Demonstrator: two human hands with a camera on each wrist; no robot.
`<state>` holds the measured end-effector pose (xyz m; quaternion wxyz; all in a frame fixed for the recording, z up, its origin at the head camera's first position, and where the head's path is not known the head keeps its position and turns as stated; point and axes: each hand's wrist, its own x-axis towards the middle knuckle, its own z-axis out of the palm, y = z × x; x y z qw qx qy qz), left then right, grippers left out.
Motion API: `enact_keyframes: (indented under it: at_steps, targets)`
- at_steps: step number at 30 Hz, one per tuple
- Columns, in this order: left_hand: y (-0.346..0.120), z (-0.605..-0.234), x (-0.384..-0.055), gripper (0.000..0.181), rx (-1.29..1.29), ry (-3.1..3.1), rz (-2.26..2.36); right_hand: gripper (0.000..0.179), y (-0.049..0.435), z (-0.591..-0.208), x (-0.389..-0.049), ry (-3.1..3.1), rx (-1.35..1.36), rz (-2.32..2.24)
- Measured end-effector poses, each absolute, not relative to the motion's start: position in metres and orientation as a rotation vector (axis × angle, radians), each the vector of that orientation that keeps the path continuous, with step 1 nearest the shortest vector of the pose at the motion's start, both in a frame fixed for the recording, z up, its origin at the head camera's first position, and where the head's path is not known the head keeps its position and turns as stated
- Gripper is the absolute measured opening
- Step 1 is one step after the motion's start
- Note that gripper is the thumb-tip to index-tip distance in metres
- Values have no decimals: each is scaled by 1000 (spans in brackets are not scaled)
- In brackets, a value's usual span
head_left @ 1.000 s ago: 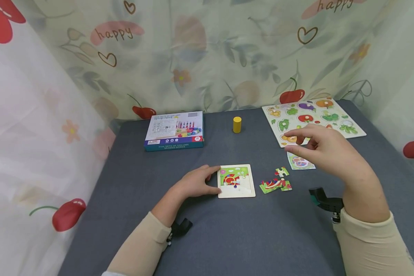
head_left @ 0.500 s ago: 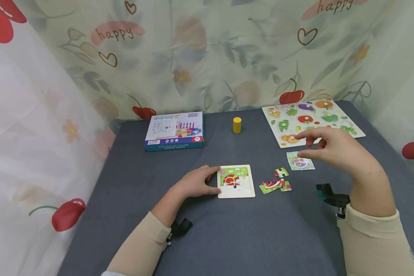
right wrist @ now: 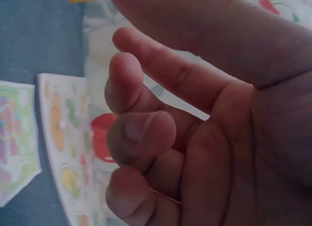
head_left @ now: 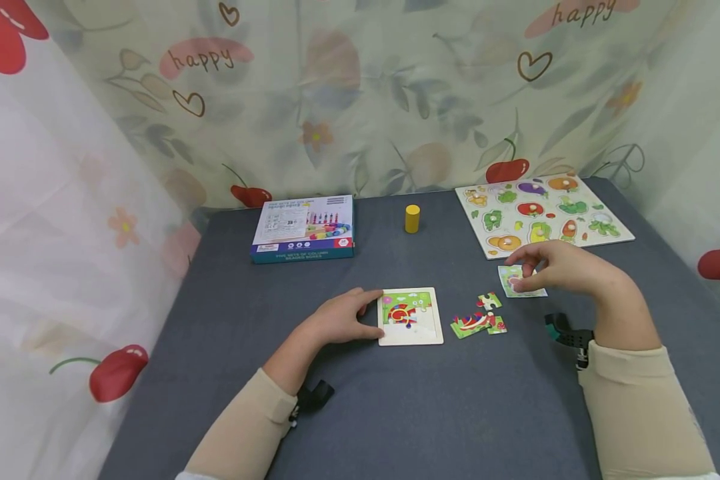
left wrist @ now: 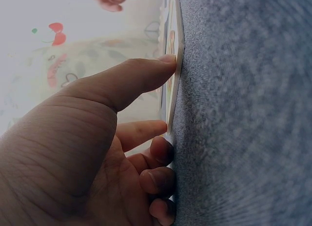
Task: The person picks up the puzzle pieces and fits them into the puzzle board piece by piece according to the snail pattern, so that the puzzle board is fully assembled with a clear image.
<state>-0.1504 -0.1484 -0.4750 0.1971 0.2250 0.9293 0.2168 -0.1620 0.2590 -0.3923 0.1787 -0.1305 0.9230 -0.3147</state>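
A square wooden jigsaw tray (head_left: 413,337), partly filled with pieces, lies on the table in the head view. My left hand (head_left: 346,318) holds it by its left side, thumb at the near corner and index finger at the far corner. In the left wrist view the thumb (left wrist: 141,77) touches the tray's edge, and the other fingers curl on the cloth. My right hand (head_left: 567,269) hovers over a small picture card (head_left: 534,293), its fingers loosely bent and holding nothing. Several loose jigsaw pieces (head_left: 471,325) lie between the tray and the card, some overlapping.
A vegetable puzzle board (head_left: 553,217) lies at the back right, beyond the card. A yellow cylinder (head_left: 412,219) stands at the back middle. The flat box (head_left: 303,229) is at the back left. Patterned curtains (head_left: 366,100) enclose the dark table (head_left: 360,413).
My right hand first drew slightly right, then came lower and back left over the picture card. The left hand and the tray have stayed put.
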Motion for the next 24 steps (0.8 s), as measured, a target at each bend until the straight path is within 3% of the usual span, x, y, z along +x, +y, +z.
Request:
enact_keyframes:
  at_steps: [24]
  targets:
    - [-149, -476, -151, 83, 628, 2601, 609, 35, 237, -449, -187, 2348, -297, -928]
